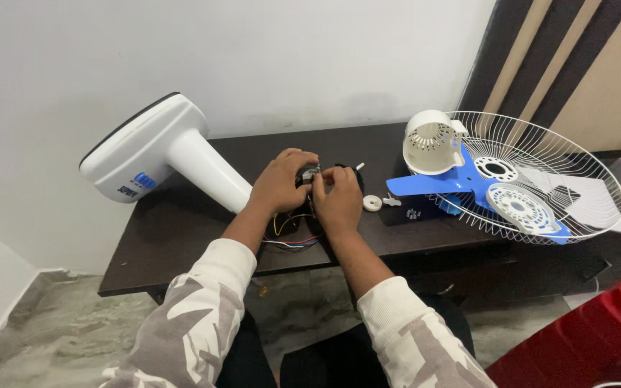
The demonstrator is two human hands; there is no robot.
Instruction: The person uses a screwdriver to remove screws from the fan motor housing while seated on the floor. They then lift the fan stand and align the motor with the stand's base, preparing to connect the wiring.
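Camouflage-patterned sleeves (pixel 203 316) reach up from the bottom of the view toward a dark table (pixel 174 237), and both of the person's hands meet over a small dark motor unit (pixel 325 176) near the table's middle. Left hand (pixel 278 183) curls over the unit from the left, its grip closed around the body to steady it; right hand (pixel 339 201) comes in from the right with its fingertips pinched narrowly on a small metallic part (pixel 310 172) at the top of the unit, though what exactly is pinched is too small to tell. Thin wires (pixel 292 233), yellow, red and dark, trail loose from under the hands toward the table's near edge. Just right of the hands lie a small white round knob (pixel 372 203) and a few tiny fasteners (pixel 412 213), apart from the unit. Farther right rest the blue fan blade (pixel 425 183), a white perforated motor cover (pixel 431 141) and 1 wire guard (pixel 540 172) with a white hub plate (pixel 522 208), all lying together at the table's right end. To the left, the white fan base and stem (pixel 167 154) lies tipped on its side, its stem end reaching to just beside the left wrist. Judging from this spread, the fan is well apart into pieces: guard, blade, cover and knob are off, and the work in hand is at the bare motor and its wiring, with every outer part waiting unattached. A red object (pixel 598 338) shows at the lower right corner.
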